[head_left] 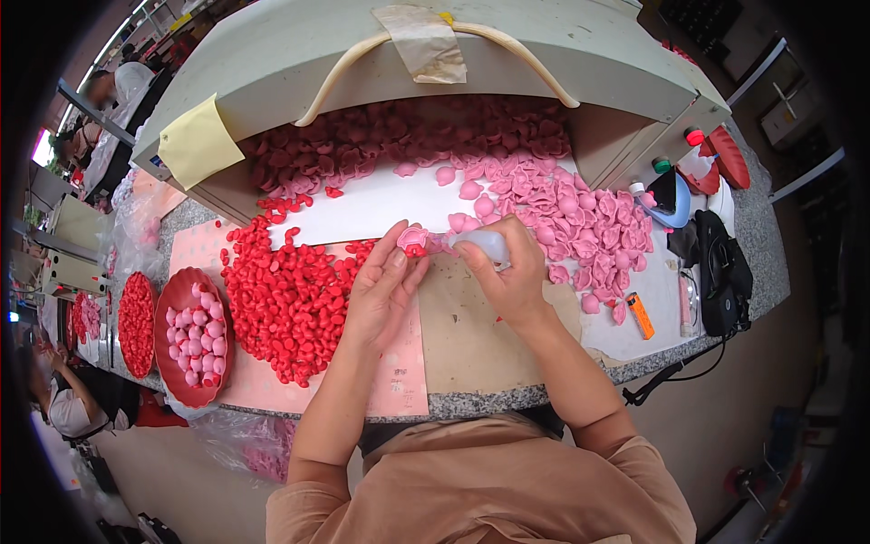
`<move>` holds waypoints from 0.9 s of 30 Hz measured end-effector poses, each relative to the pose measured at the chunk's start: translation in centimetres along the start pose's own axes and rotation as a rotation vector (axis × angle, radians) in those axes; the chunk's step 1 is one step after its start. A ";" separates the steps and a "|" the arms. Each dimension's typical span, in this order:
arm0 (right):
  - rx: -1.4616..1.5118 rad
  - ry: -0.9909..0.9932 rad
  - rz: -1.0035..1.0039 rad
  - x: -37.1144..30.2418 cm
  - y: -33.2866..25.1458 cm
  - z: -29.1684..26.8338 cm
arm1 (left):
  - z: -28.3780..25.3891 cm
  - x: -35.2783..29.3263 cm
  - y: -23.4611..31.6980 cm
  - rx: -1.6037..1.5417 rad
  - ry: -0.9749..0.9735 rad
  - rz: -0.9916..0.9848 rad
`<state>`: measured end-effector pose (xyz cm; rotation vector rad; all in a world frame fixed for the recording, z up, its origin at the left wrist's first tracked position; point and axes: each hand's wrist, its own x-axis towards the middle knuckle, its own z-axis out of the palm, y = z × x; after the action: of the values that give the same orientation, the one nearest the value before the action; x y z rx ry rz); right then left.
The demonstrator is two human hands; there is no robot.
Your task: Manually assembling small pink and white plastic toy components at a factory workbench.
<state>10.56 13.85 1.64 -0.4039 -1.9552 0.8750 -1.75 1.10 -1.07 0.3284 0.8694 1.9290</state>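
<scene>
Over the middle of the bench, my left hand [382,283] pinches a small pink curved plastic piece [413,237] between thumb and fingers. A red bit [414,251] shows at its lower edge. My right hand [515,281] is closed round a pale, translucent squeeze bottle [486,244], its tip pointing left at the pink piece. Left of my left hand spreads a heap of small glossy red pieces [290,308]. To the right of my right hand lies a pile of pink shell-like pieces [589,218], some of them rounded.
A grey metal hood [580,77] overhangs the far side, with darker pink pieces beneath. At left are a red dish [190,393] of pink balls and a dish of red pieces [137,326]. An orange lighter [640,315] and black bag [722,272] lie right. People sit far left.
</scene>
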 end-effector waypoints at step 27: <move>0.168 -0.021 0.168 0.1 -0.3 -0.3 | -0.2 0.1 0.1 -0.019 0.016 0.001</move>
<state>10.78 13.88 2.00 -0.4658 -1.8691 1.1460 -1.93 1.10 -1.15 0.3023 0.8609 1.9422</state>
